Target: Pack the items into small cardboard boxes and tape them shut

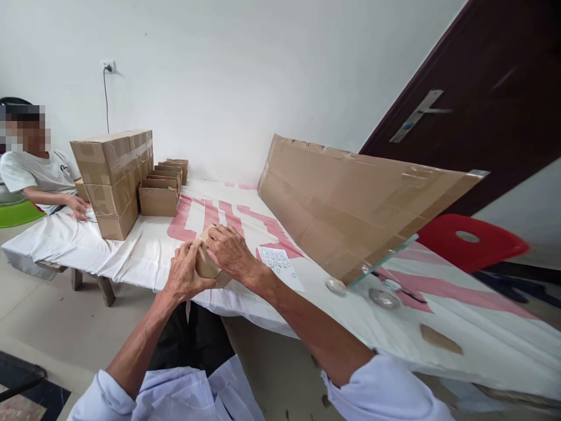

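A small brown cardboard box [205,264] is at the table's near edge, between my two hands. My left hand [186,272] wraps around its left side, the thumb along the bottom and the fingertips near the top. My right hand [230,248] lies over the top and right side, its fingers bent and pressing at the upper edge. Much of the box is covered by my fingers, so I cannot see its flaps well. Just to the right of the box, a white sheet with small printed shapes [283,268] lies on the cloth.
Stacked taped cartons [111,187] stand at the left, with a row of open cardboard boxes [158,199] beside them. A large cardboard panel [350,204] leans at the right. Near it lie tape rolls [384,298]. A person [48,175] sits at the far left; a red stool [468,240] stands right.
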`<state>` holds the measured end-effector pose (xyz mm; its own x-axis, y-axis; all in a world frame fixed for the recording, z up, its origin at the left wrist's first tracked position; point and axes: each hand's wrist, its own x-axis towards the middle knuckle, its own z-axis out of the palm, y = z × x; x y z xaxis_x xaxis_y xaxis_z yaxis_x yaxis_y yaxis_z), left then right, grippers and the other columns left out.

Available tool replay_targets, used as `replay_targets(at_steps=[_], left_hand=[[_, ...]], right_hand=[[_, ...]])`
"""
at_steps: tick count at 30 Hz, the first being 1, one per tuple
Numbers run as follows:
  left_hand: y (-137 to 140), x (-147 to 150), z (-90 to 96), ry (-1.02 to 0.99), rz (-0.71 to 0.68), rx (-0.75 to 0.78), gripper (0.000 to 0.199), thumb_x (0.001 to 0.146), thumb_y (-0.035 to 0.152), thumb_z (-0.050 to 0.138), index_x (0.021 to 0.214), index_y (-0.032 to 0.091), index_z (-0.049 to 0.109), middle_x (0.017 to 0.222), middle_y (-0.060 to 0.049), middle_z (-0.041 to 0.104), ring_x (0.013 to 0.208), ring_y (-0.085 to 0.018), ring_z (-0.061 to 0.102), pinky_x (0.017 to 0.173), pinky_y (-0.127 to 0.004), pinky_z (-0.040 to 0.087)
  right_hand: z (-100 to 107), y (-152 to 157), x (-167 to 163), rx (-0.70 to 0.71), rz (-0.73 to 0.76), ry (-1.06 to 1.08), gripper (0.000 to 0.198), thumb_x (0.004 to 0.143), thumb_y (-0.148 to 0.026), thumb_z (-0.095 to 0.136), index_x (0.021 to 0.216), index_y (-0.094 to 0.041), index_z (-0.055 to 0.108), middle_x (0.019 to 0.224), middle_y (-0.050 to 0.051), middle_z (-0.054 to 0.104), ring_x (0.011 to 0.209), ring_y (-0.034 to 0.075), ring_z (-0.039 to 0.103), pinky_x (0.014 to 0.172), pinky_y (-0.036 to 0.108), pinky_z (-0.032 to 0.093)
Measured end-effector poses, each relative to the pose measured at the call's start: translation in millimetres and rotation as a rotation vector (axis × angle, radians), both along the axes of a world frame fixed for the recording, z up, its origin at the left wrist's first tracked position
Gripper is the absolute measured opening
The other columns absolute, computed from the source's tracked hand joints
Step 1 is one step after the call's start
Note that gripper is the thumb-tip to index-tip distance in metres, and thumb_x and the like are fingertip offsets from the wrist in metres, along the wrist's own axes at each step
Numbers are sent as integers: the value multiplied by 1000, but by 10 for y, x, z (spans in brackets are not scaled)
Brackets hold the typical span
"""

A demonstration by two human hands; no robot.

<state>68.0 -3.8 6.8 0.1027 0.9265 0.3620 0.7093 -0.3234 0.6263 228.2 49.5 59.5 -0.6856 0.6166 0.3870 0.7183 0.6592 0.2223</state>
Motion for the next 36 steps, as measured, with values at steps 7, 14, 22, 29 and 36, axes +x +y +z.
replay_targets(at_steps=[7, 14, 22, 29, 36], left_hand=[[-1, 5, 22, -6, -7, -24, 104, 65, 41, 93, 156, 26, 43, 146, -15, 51, 131, -40, 51, 107, -55, 48], [-4, 12, 38, 9, -4, -42, 104, 65, 38, 92, 156, 27, 43, 145, -14, 51, 131, -40, 51, 107, -55, 47], [-13, 22, 56, 10, -5, -52, 101, 66, 37, 91, 155, 27, 45, 146, -14, 51, 133, -40, 50, 107, -55, 47], [7, 17, 12, 5, 3, -28, 103, 64, 38, 92, 155, 31, 44, 144, -13, 51, 131, -40, 51, 106, -55, 48], [-11, 19, 35, 24, 2, -39, 101, 66, 38, 91, 155, 26, 43, 145, -14, 50, 132, -39, 50, 108, -55, 47]], right_hand=[[-23, 58, -21, 10, 22, 26, 20, 98, -7, 57, 98, -15, 75, 110, 15, 72, 105, 28, 60, 93, 39, 45], [-91, 98, -31, 54, 36, 24, 23, 97, -5, 54, 96, -15, 74, 106, 15, 71, 103, 28, 58, 92, 39, 44], [-127, 102, -28, 92, 49, 11, 22, 97, -4, 53, 97, -16, 73, 104, 15, 70, 100, 28, 56, 89, 39, 43], [-126, 112, -13, 98, 42, 9, 22, 99, -6, 53, 98, -15, 73, 106, 15, 70, 101, 29, 56, 88, 39, 43], [-103, 79, -13, 91, 39, 17, 23, 101, -7, 52, 97, -16, 73, 105, 14, 70, 102, 28, 56, 90, 38, 43]])
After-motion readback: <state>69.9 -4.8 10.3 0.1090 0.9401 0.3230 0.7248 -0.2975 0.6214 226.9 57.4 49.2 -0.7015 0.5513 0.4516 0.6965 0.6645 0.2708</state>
